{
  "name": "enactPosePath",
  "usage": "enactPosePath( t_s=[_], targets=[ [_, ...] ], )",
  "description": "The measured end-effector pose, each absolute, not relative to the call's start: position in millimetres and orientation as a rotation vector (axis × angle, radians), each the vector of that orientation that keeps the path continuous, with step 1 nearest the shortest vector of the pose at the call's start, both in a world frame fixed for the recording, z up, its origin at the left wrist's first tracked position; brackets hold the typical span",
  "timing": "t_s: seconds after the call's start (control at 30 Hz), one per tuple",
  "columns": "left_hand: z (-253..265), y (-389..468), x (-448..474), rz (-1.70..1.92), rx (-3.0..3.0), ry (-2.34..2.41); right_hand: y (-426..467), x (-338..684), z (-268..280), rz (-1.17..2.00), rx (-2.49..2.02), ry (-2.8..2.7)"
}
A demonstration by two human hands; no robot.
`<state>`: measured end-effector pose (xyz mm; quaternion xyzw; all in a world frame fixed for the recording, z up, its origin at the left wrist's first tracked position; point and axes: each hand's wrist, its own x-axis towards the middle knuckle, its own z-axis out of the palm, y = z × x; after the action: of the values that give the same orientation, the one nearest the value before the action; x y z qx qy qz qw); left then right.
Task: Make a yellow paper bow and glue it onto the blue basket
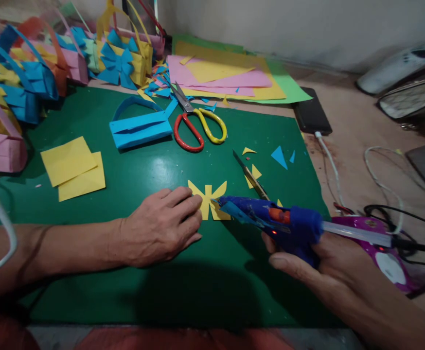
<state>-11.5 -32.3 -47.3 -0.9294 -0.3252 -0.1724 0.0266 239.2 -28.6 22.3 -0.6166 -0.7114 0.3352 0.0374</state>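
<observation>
My right hand (329, 277) is wrapped round a blue hot glue gun (249, 210), with a clear glue stick (358, 233) out of its back end. Its nozzle points left, at the middle of a yellow paper bow cutout (221, 209) on the green mat (132, 296). My left hand (168, 221) rests with bent, closed fingers over the cutout's left wing, pressing it to the mat; what the fingertips do underneath is hidden. Beyond the glue gun lies a utility knife (251, 175). Red-and-yellow-handled scissors (194, 116) lie farther back, beside a blue paper bag (141, 129).
Two yellow paper pieces (74, 167) lie at left. Several finished paper bags (125, 61) crowd the back left. Coloured sheets (227, 73) are stacked behind the scissors. On the right are a phone (311, 112) with a white cable (331, 160) and a purple device (387, 257) among cords.
</observation>
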Motion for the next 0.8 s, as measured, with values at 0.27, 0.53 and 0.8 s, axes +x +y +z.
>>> enactPosePath(
  t_s=[0.27,0.53,0.8],
  targets=[
    [-46.0,-32.6,-12.0,-0.531,-2.878,-1.004,-27.1,233.8,20.6,1.013,-1.858,-2.154],
    [-46.5,-31.8,-11.3,-0.534,-2.867,-1.002,-28.5,236.7,21.8,1.044,-1.777,-2.201],
    [-46.2,-32.9,-12.4,-0.534,-2.865,-1.011,-31.1,239.9,19.3,0.968,-1.830,-2.204]
  ],
)
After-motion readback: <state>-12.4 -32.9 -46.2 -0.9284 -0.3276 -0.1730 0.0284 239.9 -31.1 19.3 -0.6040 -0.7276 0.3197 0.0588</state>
